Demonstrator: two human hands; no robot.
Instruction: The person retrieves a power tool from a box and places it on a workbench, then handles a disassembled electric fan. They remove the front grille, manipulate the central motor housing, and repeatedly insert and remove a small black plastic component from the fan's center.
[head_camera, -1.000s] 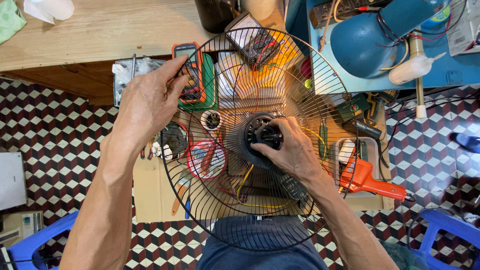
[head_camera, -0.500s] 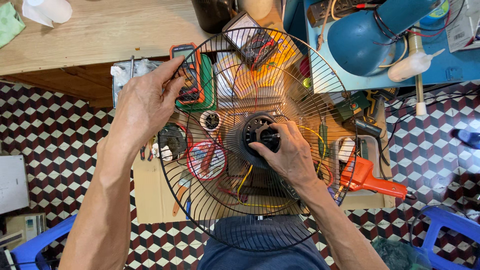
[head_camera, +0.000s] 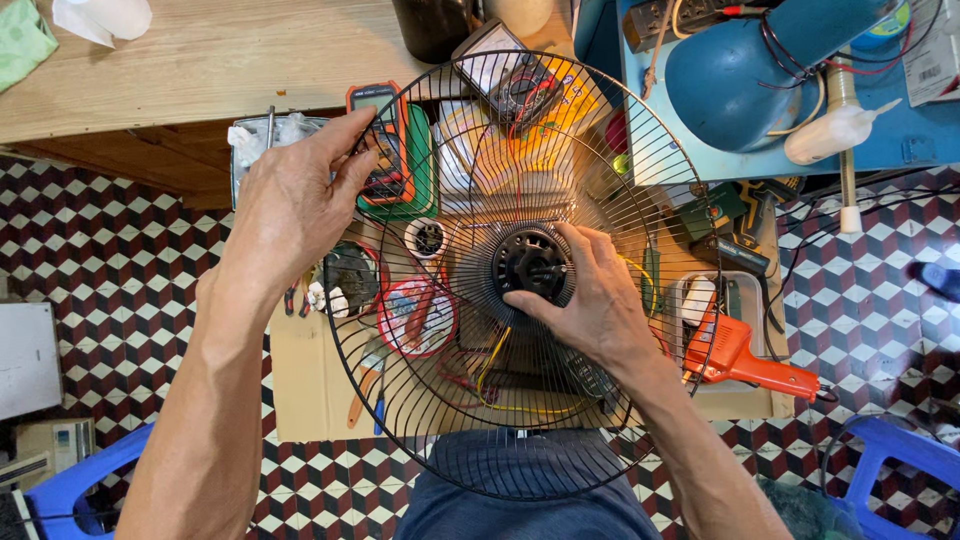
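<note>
**Fan guard gripped at rim and hub, barely anything moved**

A round black wire fan guard (head_camera: 520, 270) is held flat over the lap, above a cluttered low bench on a checkered floor. The left hand (head_camera: 285, 215) is clamped on the guard's far-left rim, thumb and fingers pinched around the outer wires. The right hand (head_camera: 595, 300) is laid over the centre, fingers curled against the black motor hub (head_camera: 530, 262), thumb pressed in from the near side.

Compared with half a second back, the grip on both sides is unchanged; the guard is only seen shifted a touch to the right in the view, and the right fingers look closed slightly tighter round the hub.

Through the wires an orange-cased multimeter (head_camera: 380, 140) on a green tray can be seen just beside the left fingertips. A second meter with red leads (head_camera: 515, 85) is lying at the far side. An orange glue gun (head_camera: 745, 355) is resting to the right, near the right wrist, and a blue desk lamp (head_camera: 740, 75) is standing at the far right. A wooden tabletop (head_camera: 200, 60) is at the far left.
</note>
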